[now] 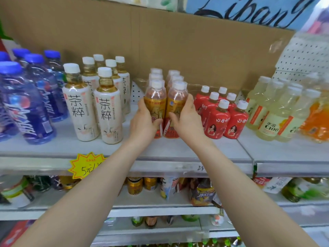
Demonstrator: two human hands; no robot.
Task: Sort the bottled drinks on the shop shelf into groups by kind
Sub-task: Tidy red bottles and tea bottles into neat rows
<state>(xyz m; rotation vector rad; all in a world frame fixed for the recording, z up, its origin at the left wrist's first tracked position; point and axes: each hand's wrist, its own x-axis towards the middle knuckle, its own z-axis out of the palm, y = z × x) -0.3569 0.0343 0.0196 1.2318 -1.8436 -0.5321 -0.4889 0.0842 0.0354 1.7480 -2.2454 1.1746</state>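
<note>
The sorting is judged nearly done: blue bottles point(26, 97), white tea bottles point(106, 111), red bottles point(219, 120) and pale yellow bottles point(268, 114) are grouped along the shelf point(178, 150), while the orange-labelled bottles point(155, 97) mid-shelf are clasped, one front bottle each, by the left grip point(145, 121) and right grip point(187, 120).

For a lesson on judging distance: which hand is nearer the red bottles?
Right. The right hand is beside the red bottles; the left hand is past the orange bottles between.
</note>
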